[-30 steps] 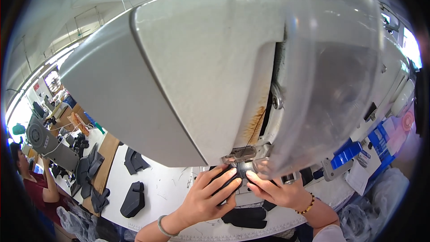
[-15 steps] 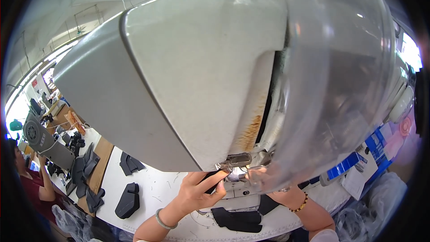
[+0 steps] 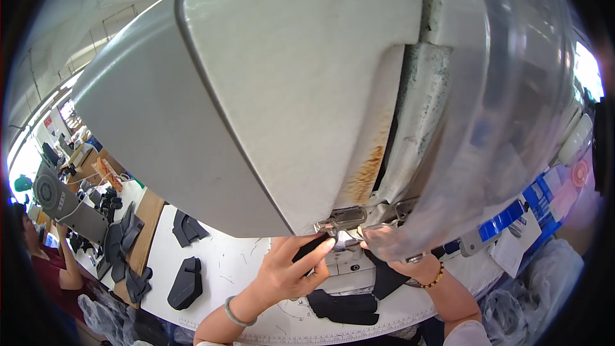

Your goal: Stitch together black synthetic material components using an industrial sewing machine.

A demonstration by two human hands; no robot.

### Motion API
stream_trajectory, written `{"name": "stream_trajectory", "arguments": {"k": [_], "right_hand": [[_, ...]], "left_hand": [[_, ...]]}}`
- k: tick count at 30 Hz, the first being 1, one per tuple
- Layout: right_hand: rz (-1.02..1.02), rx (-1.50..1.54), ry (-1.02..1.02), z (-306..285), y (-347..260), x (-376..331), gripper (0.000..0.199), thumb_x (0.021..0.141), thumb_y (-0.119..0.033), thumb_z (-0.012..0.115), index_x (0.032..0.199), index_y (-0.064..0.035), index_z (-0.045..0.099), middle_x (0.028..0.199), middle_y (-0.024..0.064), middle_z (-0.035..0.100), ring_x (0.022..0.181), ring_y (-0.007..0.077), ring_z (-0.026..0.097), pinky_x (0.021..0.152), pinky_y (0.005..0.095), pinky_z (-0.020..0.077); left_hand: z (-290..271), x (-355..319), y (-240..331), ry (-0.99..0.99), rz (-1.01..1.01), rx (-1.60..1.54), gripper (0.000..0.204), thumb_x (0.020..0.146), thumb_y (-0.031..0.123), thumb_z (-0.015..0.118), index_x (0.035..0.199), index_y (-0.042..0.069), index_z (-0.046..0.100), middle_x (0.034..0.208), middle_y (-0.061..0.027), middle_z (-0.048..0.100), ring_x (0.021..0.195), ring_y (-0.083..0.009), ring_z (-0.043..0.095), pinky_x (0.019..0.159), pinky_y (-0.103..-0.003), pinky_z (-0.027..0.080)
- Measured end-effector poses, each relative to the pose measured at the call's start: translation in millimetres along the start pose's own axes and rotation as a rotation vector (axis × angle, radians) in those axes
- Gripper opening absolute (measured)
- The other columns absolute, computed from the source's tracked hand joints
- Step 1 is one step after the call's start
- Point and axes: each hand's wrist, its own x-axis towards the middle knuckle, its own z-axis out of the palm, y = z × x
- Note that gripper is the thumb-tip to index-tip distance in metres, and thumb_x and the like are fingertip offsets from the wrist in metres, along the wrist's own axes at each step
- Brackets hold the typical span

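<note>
White worktable (image 3: 218,250) under the machine head (image 3: 295,90). My left hand (image 3: 285,272), nearly closed, pinches a black piece (image 3: 309,248) just beside the metal foot (image 3: 349,218); right hand (image 3: 413,270) part-curled behind the clear shield (image 3: 512,122), can't tell its grip. I'd best keep the piece flat, not tug it.

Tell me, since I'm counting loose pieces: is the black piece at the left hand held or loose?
Held: the left hand has the black piece between its thumb and fingers.
</note>
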Motion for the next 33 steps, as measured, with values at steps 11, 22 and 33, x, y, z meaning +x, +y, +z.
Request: {"name": "stream_trajectory", "arguments": {"k": [11,22,33], "right_hand": [[-0.096,0.045,0.271,-26.8,-28.6,32.9,0.034,0.074,-0.010,0.075,0.104,-0.0016,0.063,0.094,0.0104,0.068,0.080,0.0188,0.066,0.072,0.0281,0.0513],[-0.331,0.013,0.263,-15.1,-75.0,32.1,0.037,0.073,-0.025,0.077,0.101,-0.0098,0.060,0.096,0.0055,0.061,0.061,0.0155,0.056,0.053,0.0251,0.0473],[0.565,-0.083,0.770,-48.7,80.5,62.0,0.017,0.085,-0.005,0.055,0.100,0.0025,0.057,0.089,0.0098,0.060,0.072,0.0203,0.054,0.066,0.0321,0.0444]], "left_hand": [[1.3,-3.5,0.0,-0.029,-0.006,-0.026,0.040,0.059,-0.003,0.064,0.098,0.004,0.063,0.099,-0.0119,0.060,0.082,-0.0252,0.060,0.070,-0.032,0.047],[-7.3,-24.1,21.9,-0.120,-0.017,0.297,0.040,0.058,-0.001,0.065,0.098,0.007,0.063,0.100,-0.0071,0.055,0.098,-0.0252,0.056,0.085,-0.042,0.043],[12.8,-14.5,-1.3,0.049,0.272,0.112,0.023,0.066,-0.002,0.076,0.087,0.003,0.067,0.094,-0.0089,0.059,0.084,-0.0241,0.059,0.070,-0.036,0.054]]}}
